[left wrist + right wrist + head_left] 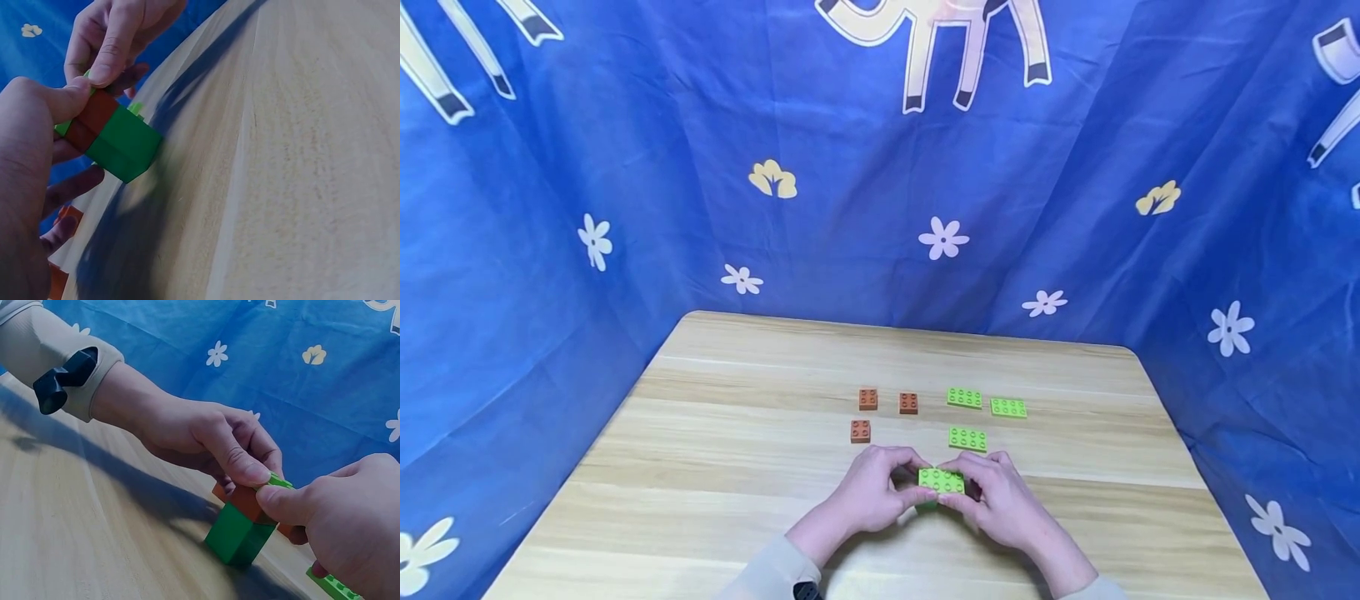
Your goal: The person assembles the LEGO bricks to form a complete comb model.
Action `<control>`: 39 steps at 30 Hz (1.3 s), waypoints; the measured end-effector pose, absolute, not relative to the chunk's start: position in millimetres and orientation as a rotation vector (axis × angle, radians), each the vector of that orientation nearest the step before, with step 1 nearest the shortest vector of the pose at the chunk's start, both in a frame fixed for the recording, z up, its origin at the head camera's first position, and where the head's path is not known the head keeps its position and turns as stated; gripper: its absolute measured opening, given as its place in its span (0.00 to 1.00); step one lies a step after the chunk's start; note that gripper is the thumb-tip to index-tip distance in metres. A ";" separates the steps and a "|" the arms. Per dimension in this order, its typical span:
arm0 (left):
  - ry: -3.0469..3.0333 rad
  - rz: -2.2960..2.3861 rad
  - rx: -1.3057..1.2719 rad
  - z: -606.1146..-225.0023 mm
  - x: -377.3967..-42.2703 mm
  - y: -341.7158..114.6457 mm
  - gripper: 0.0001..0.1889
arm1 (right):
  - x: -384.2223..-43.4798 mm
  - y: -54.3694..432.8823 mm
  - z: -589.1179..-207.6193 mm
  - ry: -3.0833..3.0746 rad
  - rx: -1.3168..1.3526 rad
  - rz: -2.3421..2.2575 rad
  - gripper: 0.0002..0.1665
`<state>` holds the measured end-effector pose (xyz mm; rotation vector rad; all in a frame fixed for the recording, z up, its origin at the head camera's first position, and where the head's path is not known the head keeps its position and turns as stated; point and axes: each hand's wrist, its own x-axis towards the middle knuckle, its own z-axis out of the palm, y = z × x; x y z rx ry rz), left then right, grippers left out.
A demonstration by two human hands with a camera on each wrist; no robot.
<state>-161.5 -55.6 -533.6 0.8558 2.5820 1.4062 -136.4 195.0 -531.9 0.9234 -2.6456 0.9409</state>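
Observation:
Low in the middle of the head view, my left hand [872, 493] and right hand [1000, 500] pinch the two ends of a light green 2x4 building brick [942, 481] between thumbs and fingers. Below it, the wrist views show a reddish-brown brick [249, 503] with a dark green block [234, 534] under that, forming one small stack. My thumbs sit almost tip to tip by the light green brick. Whether the stack's bottom touches the table cannot be told. Fingers partly cover the brown brick.
Beyond my hands lie three loose reddish-brown 2x2 bricks [861, 431] on the left. Three light green 2x4 bricks [967, 439] lie to the right. All are on a wooden table [700, 467], with blue patterned cloth [850, 250] hanging behind and at both sides.

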 end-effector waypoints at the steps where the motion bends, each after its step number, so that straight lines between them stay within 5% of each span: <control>1: 2.584 1.402 0.858 -533.0 -161.7 -55.5 0.14 | -136.7 195.2 -532.3 -2.641 0.923 0.945 0.19; 17: 2.580 1.344 0.853 -534.2 -161.1 -55.4 0.16 | -132.1 196.7 -536.0 -2.668 0.865 0.945 0.21; 29: 2.908 1.047 1.166 -533.5 -155.3 -58.8 0.24 | -130.1 190.2 -529.9 -2.689 0.912 0.866 0.18; 39: 2.927 1.031 1.154 -533.0 -154.2 -59.8 0.25 | -129.1 187.9 -530.2 -2.672 0.958 0.858 0.21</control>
